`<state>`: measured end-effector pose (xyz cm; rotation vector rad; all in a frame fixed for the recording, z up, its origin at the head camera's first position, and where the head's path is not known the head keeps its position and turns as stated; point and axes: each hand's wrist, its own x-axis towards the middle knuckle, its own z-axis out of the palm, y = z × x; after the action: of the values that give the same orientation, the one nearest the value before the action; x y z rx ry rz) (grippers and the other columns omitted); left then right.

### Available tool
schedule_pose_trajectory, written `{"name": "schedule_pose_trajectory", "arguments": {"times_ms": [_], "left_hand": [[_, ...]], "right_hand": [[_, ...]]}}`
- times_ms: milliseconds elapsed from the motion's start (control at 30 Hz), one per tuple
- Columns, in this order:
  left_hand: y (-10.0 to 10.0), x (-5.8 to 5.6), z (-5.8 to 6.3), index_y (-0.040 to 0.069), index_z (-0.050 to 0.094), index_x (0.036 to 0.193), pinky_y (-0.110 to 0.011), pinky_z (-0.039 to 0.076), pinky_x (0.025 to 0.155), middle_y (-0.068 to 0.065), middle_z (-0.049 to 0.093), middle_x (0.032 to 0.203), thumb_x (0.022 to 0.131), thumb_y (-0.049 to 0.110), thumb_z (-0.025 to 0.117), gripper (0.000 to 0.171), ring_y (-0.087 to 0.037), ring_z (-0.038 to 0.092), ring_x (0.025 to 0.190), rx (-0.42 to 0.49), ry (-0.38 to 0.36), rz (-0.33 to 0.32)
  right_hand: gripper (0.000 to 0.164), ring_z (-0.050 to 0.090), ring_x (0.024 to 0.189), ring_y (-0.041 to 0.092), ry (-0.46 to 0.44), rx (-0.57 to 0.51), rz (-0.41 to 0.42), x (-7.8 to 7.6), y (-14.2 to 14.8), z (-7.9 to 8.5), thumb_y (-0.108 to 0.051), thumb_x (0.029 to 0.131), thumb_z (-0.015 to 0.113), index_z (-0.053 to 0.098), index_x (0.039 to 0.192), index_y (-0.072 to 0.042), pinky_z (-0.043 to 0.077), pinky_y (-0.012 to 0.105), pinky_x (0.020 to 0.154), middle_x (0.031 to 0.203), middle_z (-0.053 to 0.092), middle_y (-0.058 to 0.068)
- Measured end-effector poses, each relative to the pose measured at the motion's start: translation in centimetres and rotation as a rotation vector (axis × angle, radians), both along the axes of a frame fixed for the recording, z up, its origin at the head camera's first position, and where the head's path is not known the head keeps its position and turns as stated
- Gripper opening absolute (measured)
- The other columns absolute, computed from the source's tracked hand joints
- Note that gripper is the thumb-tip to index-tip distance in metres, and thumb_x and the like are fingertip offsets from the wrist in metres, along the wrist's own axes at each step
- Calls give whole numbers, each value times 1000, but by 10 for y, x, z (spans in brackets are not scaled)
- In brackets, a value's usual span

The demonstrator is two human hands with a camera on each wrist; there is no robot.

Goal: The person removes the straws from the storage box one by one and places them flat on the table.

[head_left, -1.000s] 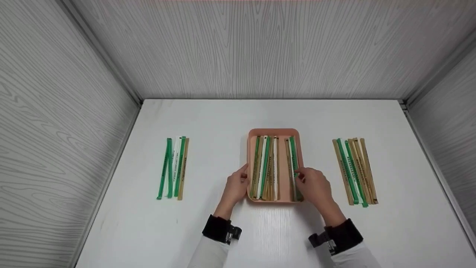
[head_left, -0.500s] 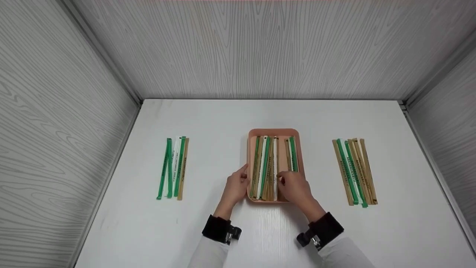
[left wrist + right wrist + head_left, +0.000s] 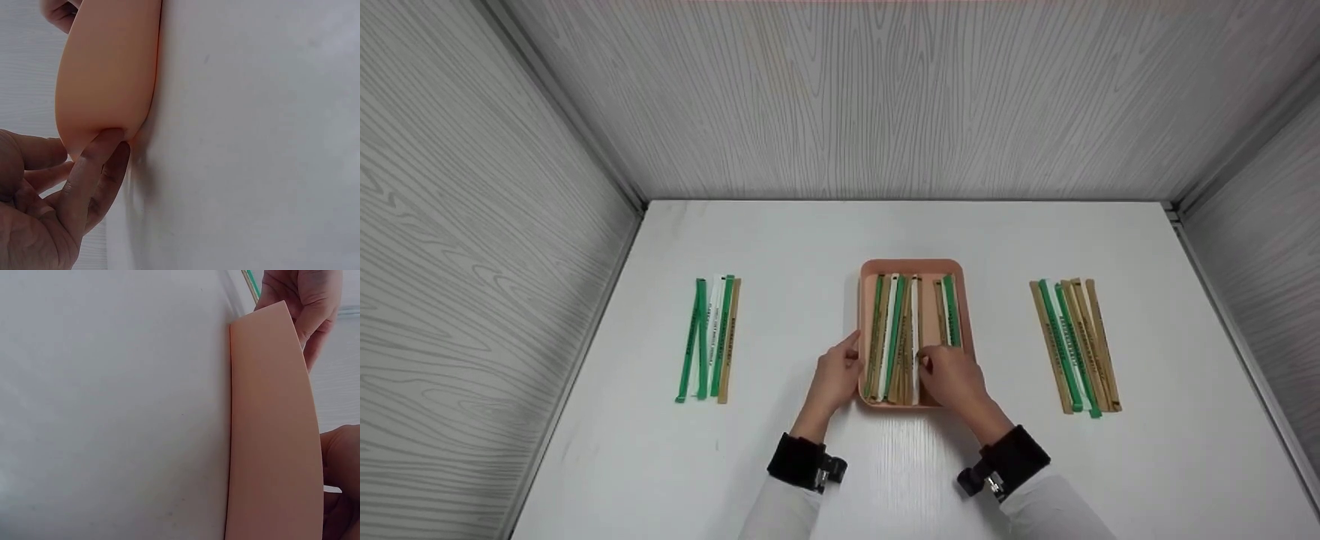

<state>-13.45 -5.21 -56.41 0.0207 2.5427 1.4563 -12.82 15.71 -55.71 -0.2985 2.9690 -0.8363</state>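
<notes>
In the head view a peach-coloured tray (image 3: 911, 267) holds slim wrapped straws in green, white and brown. A larger group (image 3: 895, 337) lies along its left side, and a smaller group (image 3: 949, 311) near the right wall. My left hand (image 3: 835, 375) holds the tray's left side; in the left wrist view its fingertips (image 3: 109, 138) press the outer wall. My right hand (image 3: 956, 379) reaches over the front right of the tray. Its curled fingers touch the right edge of the larger group; whether they pinch a straw is hidden.
On the white table (image 3: 780, 240), a bundle of green, white and brown straws (image 3: 711, 337) lies left of the tray. Another bundle (image 3: 1078, 345) lies to its right. Grey wood-patterned panels (image 3: 840, 105) enclose the back and sides.
My right hand has moved left from the smaller straw group to the larger group's edge, then stayed almost still over the last half second. The left hand and tray have not moved.
</notes>
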Motion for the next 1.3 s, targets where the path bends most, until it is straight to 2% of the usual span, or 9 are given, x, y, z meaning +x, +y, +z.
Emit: {"name": "schedule_pose_trajectory", "arguments": {"times_ms": [367, 767, 1067, 1300], "left_hand": [[1, 0, 1, 8, 43, 149, -37, 53, 80, -15, 64, 113, 97, 1, 54, 54, -24, 63, 102, -6, -6, 4], [0, 0, 1, 8, 42, 149, -38, 52, 83, -17, 63, 115, 97, 2, 54, 54, -26, 63, 104, -2, -5, 3], [1, -1, 2, 8, 43, 149, -37, 52, 81, -14, 65, 111, 95, 0, 54, 55, -23, 64, 99, -38, -18, 3], [1, -3, 2, 7, 44, 148, -38, 53, 81, -13, 66, 108, 95, 0, 54, 54, -23, 64, 98, -37, -10, 1]], "right_hand": [[15, 61, 63, 15, -14, 33, 5, -1, 0, -2, -6, 88, 69, 76, 101, -8, 48, 31, 49, 79, 69, 2], [11, 52, 57, 16, -15, 86, -32, -2, -2, -3, -10, 85, 69, 67, 96, -11, 41, 33, 45, 73, 55, -1], [8, 54, 59, 19, 63, 159, 2, -2, -6, -10, -10, 85, 71, 64, 83, -11, 43, 34, 48, 71, 53, 2], [4, 58, 60, 24, 119, 115, -28, -3, -4, -13, -7, 88, 67, 68, 85, -8, 47, 39, 49, 69, 57, 5]]}}
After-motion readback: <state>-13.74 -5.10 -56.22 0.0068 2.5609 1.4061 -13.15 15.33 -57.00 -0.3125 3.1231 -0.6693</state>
